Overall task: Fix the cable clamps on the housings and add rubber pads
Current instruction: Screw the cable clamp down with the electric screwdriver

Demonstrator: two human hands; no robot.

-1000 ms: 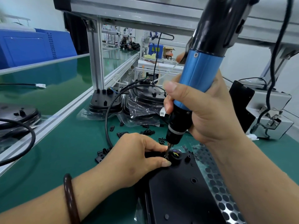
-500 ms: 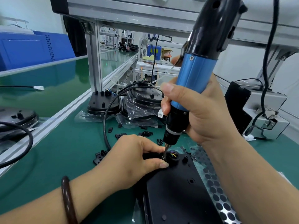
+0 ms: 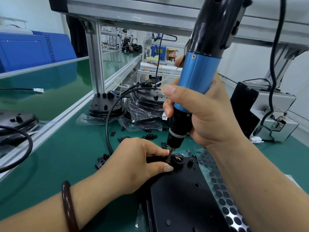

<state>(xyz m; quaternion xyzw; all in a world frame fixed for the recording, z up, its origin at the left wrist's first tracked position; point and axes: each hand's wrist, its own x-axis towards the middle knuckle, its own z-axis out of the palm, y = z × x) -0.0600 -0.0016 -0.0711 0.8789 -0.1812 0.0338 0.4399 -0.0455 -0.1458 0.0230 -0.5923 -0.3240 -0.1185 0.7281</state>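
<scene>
Head view, bench with green mat (image 3: 66, 156).

- Right hand (image 3: 205, 114): fingers and thumb wrapped fully round the electric screwdriver (image 3: 197, 77), gripping its blue barrel. Tool is near upright, top tilted to the right. Bit tip is down at the far end of the black housing (image 3: 184, 198), just left of the round cable opening (image 3: 178, 159) where coloured wires show.
- Left hand (image 3: 133, 163): fingers curled, thumb and forefinger pinching the cable clamp (image 3: 155, 159) against the housing's far left corner, right beside the bit. Most of the clamp is hidden by the fingers. Dark bracelet (image 3: 68, 206) on that wrist.
- Housing lies flat on the mat, near centre, long side running near to far.
- Sheet of rubber pads (image 3: 222, 203): black dots on shiny backing, just right of the housing, partly under the right forearm.
- Loose clamps (image 3: 101, 162) on the mat, left of the left hand; small black screws (image 3: 150, 136) scattered farther back.
- Black cable (image 3: 108, 118) arcs from behind the left hand toward the far side.
- Bagged housings (image 3: 105, 106) stacked at the far side of the mat, by the aluminium frame post (image 3: 95, 64).
</scene>
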